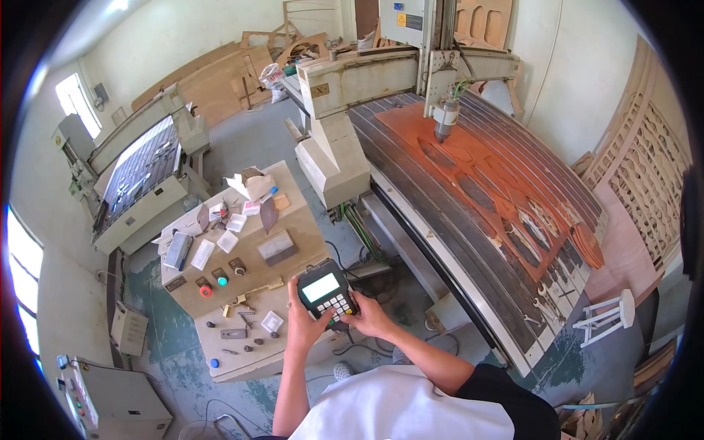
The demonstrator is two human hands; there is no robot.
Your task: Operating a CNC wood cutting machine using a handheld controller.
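Note:
Between my two hands is a black handheld controller [323, 290] with a lit white screen and several pale keys. My left hand [302, 319] grips its left side, the thumb over the lower keys. Around the lower right edge my right hand [367, 315] is closed, its thumb by the keypad. To the right stands a large CNC router; its spindle [446, 117] hangs over a reddish-brown board [411, 121] with curved cutouts. This board lies on the slotted bed [440, 227]. Whether the bit touches the board I cannot tell.
At left, a control cabinet [301, 202] bears small boxes, a grey block [277, 248], a red button [205, 291] and loose metal parts. A white stool [609, 319] stands at right. Wrenches [543, 293] lie on the bed's near end. Cables [381, 348] run over the floor. Another machine [143, 165] stands far left.

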